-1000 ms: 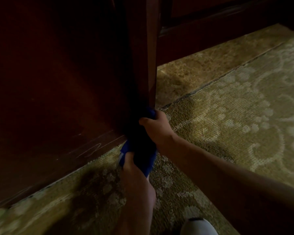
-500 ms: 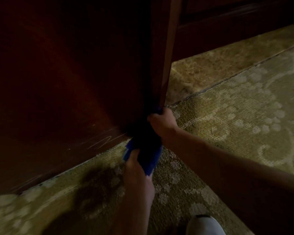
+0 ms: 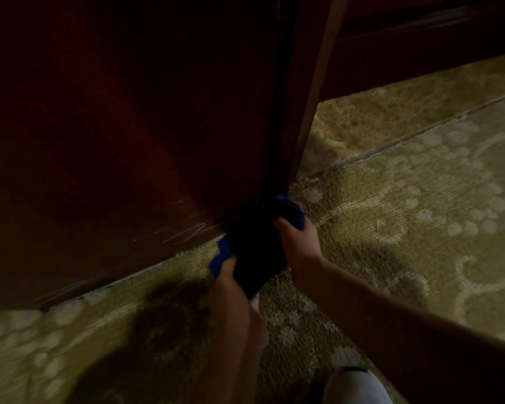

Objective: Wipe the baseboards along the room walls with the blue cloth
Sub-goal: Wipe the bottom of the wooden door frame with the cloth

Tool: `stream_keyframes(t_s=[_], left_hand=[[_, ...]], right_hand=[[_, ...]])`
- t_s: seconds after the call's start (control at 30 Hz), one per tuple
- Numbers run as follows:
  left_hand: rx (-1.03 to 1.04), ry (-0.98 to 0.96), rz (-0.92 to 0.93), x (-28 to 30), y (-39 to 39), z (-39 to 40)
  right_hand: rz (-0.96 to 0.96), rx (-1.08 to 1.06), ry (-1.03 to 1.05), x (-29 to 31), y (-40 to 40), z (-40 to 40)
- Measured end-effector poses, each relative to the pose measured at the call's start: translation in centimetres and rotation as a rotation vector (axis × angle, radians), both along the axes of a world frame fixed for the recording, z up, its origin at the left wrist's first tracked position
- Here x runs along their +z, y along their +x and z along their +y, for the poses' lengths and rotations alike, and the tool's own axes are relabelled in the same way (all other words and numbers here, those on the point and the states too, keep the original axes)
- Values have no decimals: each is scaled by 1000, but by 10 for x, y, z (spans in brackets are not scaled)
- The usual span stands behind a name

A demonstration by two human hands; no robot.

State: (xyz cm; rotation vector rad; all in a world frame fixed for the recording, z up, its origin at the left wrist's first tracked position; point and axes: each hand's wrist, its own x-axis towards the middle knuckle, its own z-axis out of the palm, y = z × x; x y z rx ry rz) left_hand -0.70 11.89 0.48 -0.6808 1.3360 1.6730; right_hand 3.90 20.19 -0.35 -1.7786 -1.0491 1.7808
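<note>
The blue cloth (image 3: 257, 252) sat bunched at the foot of the dark wooden corner, a little right of the frame's centre and just below it, pressed where the wood met the patterned carpet (image 3: 391, 228). Both hands had hold of it. The left hand (image 3: 233, 290) came up from the bottom of the frame and gripped the cloth's near, lower end, thumb laid over the fabric; its other fingers were curled out of sight underneath, so I could not tell how they lay. The right hand (image 3: 299, 237) reached in from the lower right and closed over the far, upper end, fingers wrapped together round the bundle. The cloth's long line ran from lower left to upper right, across the corner rather than along either face. The scuffed baseboard (image 3: 129, 258) stretched away from the cloth toward the lower left of the frame, on the left hand's side, while past the corner post (image 3: 298, 126) the floor opened toward the upper right. The light was poor, and most of the cloth showed only as a dark mass. A pale shoe toe (image 3: 356, 386) showed at the bottom edge.
</note>
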Motion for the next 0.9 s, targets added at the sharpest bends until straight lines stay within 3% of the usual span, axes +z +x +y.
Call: stream_keyframes(t_s=[0.1, 0.23, 0.33, 0.43, 0.5, 0.57, 0.7, 0.9], left_hand=[[42, 44, 32, 8, -7, -10], [240, 201, -88, 36, -35, -13], [230, 244, -63, 59, -42, -13], [173, 314, 94, 82, -37, -11], [122, 330, 167, 85, -35, -11], [50, 282, 165, 75, -38, -9], [-65, 107, -12, 41, -42, -4], [-10, 83, 9, 27, -42, -3]], right_hand=[[-2, -13, -136, 3, 2, -7], [233, -2, -288, 31, -27, -6], [286, -89, -99, 58, -40, -11], [396, -91, 223, 81, -38, -20], [428, -61, 331, 86, -34, -21], [400, -33, 289, 73, -33, -18], [275, -48, -39, 27, -27, -7], [257, -86, -111, 17, -32, -4]])
